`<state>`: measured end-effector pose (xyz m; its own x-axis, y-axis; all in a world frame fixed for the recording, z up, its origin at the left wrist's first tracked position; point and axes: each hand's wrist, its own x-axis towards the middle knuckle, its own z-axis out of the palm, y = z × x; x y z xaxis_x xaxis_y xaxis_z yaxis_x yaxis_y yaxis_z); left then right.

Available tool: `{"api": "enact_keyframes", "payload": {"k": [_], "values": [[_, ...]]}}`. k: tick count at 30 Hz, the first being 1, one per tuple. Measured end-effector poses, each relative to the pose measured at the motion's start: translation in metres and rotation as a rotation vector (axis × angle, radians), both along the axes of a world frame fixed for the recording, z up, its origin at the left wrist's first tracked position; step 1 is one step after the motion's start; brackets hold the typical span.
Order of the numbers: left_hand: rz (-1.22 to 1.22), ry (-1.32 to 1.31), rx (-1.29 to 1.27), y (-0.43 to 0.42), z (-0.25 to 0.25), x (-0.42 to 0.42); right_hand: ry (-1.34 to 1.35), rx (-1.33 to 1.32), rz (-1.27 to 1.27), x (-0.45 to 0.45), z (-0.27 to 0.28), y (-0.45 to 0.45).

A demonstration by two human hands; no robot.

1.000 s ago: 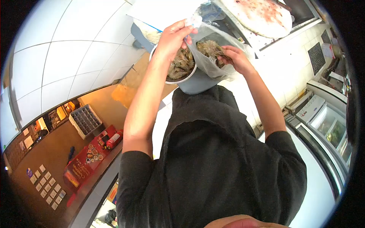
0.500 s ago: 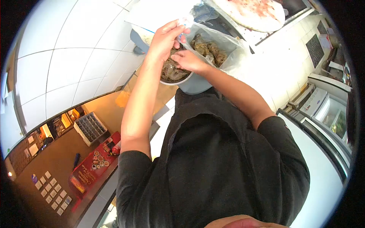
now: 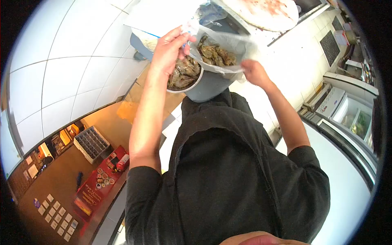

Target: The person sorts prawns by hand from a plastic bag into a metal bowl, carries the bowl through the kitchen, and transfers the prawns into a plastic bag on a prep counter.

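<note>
The person's left hand (image 3: pixel 170 51) is clamped on the upper left edge of a translucent plastic bag (image 3: pixel 246 47), thumb and fingers pinched; this hold appears to keep the bag's mouth raised and spread. Below that hand, a round, white-rimmed bowl (image 3: pixel 201 75) holds greyish-brown raw shrimp (image 3: pixel 184 76), and its place just beside the bag puts both within short reach. The bag contains a further heap of brownish shrimp (image 3: pixel 217 56), visible through the gaping mouth. A grey, smooth support (image 3: pixel 208 90) shows below the bowl and bag; its full shape is hidden. The right hand (image 3: pixel 256 73), apart from the left, is curled at the bag's right edge; blur prevents telling whether it grips the plastic, though its position would suit steadying that side. As to the surroundings, at far left a large white tiled surface (image 3: pixel 69 57) rises above a brown floor area (image 3: pixel 61 179), which bears rows of small white cards (image 3: pixel 62 211), a pale-rimmed crate with dark compartments (image 3: pixel 90 143) and a red printed panel (image 3: pixel 94 192). Right of centre at the top, a white cutting board (image 3: pixel 265 16) carries red stains. At far right, a white refrigerated cabinet (image 3: pixel 331 101) with clear panels shows green contents.
</note>
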<state>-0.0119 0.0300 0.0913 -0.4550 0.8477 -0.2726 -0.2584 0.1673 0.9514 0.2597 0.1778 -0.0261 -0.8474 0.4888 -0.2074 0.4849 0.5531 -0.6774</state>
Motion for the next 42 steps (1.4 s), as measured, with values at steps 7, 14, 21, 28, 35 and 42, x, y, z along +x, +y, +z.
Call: {"api": "enact_keyframes", "payload": {"k": [7, 14, 21, 28, 35, 42], "values": [[0.039, -0.007, 0.061, 0.002, 0.022, -0.009, 0.363, 0.009, -0.090, -0.013, 0.100, -0.004], [0.021, -0.018, -0.022, -0.009, 0.008, 0.009, 0.214, -0.109, -0.313, 0.042, 0.056, -0.003], [-0.024, -0.008, 0.009, -0.007, 0.012, 0.021, 0.160, 0.568, -0.303, 0.037, 0.096, 0.019], [-0.035, -0.024, 0.022, -0.014, 0.009, 0.037, 0.286, -0.249, -0.563, 0.063, 0.080, 0.029], [-0.074, -0.047, 0.012, -0.013, 0.010, 0.055, 0.421, 0.049, -0.016, 0.010, 0.082, 0.006], [-0.021, -0.038, 0.035, -0.017, 0.006, 0.053, -0.184, -0.219, 0.341, 0.019, 0.039, 0.004]]}}
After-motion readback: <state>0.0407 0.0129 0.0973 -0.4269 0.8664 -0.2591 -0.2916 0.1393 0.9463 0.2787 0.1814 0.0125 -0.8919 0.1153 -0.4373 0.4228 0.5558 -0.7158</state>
